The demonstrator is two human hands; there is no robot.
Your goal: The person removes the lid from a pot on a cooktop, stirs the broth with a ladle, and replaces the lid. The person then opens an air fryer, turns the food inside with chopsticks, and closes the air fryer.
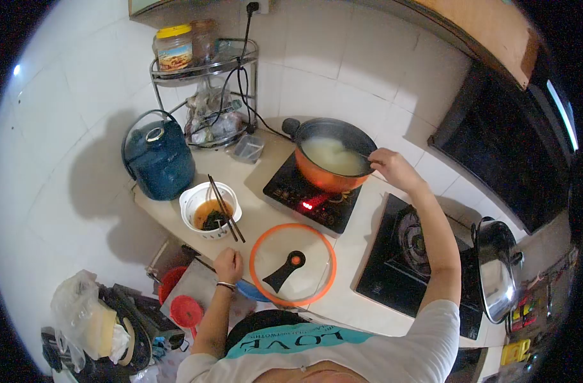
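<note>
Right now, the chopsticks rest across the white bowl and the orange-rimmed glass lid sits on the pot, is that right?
Not quite: the head view shows the orange-rimmed glass lid lying on the counter, not on the pot. The chopsticks do rest across the white bowl.

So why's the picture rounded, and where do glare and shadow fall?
All in the head view: likely a wide lens, curving the wall cabinet and blackening the corners; glare on the metal cookware; a broad shadow on the tiled wall beside the blue canister.
</note>
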